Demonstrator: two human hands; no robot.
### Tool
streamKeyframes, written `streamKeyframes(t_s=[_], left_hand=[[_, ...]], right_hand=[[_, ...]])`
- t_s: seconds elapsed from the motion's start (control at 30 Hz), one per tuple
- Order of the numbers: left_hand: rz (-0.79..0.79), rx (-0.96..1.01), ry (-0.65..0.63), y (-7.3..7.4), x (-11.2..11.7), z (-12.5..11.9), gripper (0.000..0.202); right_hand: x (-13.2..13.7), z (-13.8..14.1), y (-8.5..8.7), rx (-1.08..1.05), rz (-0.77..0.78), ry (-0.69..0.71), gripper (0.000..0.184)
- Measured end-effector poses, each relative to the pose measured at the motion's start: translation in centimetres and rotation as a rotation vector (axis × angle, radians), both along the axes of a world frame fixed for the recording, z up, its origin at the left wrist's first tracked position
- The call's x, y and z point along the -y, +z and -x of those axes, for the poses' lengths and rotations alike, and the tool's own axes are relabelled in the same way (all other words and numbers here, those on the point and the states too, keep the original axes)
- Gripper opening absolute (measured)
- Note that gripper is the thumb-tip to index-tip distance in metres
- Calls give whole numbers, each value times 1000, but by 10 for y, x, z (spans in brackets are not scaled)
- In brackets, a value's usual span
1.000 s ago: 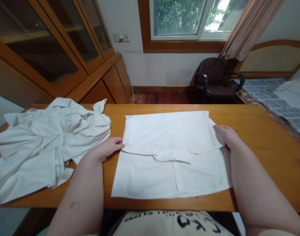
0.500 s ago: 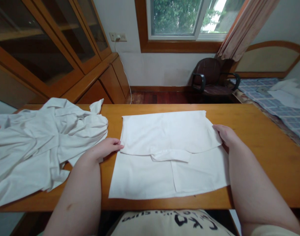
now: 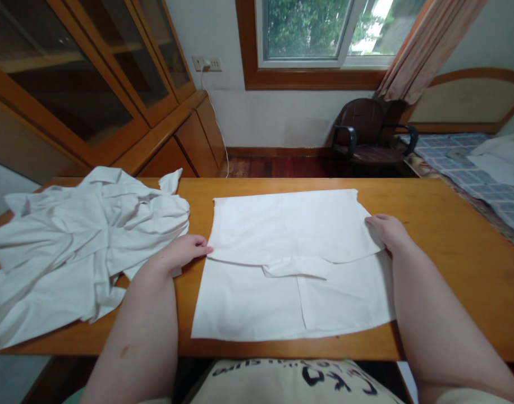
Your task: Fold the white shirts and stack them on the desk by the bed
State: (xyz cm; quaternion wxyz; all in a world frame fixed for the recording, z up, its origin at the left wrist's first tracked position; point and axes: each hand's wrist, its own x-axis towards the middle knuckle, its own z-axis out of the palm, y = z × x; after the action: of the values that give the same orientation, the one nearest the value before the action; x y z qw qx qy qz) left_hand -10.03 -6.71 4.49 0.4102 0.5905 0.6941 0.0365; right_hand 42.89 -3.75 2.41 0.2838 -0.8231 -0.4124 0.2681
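Your white garment [image 3: 288, 230] lies flat on the wooden table [image 3: 446, 264], in front of your torso and between your two forearms; its upper layer covers the far part, the lower layer shows on your side; a narrow strip [image 3: 297, 267] juts out from under the upper layer's near edge, around the middle; an open edge runs down the lower layer, just right of centre. Your left hand [image 3: 186, 250] touches the garment's left edge with the thumb tip, fingers curled beside it; cannot tell whether cloth is pinched there. Your right hand [image 3: 389, 231] meets the right edge with its fingertips; thumb hidden, so closure on the cloth cannot be told. A crumpled white cloth [image 3: 80, 241] lies on the table's left, near your left forearm; beyond the table stand a dark armchair [image 3: 360, 126] and a bed [image 3: 459, 158].
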Motion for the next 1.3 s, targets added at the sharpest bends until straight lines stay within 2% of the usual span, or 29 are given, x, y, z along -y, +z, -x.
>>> streamKeyframes(t_s=[0.23, 0.33, 0.43, 0.57, 0.67, 0.73, 0.83, 0.93, 1.0, 1.13, 1.23, 1.3], left_hand=[[-21, -36, 5, -2, 1, -2, 31], [-109, 5, 32, -4, -3, -6, 29], [-186, 202, 242, -7, -13, -14, 28], [-92, 650, 617, -7, -31, -34, 19], [-55, 901, 812, -3, -42, -47, 19], [-26, 993, 873, 0, -49, -52, 23], [77, 1025, 811, -1, -57, -53, 25], [97, 908, 714, -11, -64, -48, 22], [-20, 763, 680, -19, -67, -41, 24], [-290, 281, 529, -28, -69, -27, 32], [-362, -114, 355, -26, -69, -23, 32], [-377, -274, 273, -21, -68, -25, 30]], right_hand=[[-3, -5, -6, 51, 18, 36, 28], [-4, -7, -8, 54, 14, 51, 30], [-3, -7, -7, 83, -10, 45, 30], [-3, -7, -8, 107, -12, 47, 30], [-3, -8, -11, 84, -29, 52, 31], [-2, -8, -11, 83, -34, 54, 31], [-1, -7, -10, 102, -19, 54, 30], [-1, -6, -8, 103, -7, 43, 28], [-2, -6, -9, 110, -10, 35, 27], [-3, -8, -11, 53, -32, 20, 27], [-3, -7, -10, 44, -41, 23, 26], [-2, -6, -9, 78, -43, 27, 26]])
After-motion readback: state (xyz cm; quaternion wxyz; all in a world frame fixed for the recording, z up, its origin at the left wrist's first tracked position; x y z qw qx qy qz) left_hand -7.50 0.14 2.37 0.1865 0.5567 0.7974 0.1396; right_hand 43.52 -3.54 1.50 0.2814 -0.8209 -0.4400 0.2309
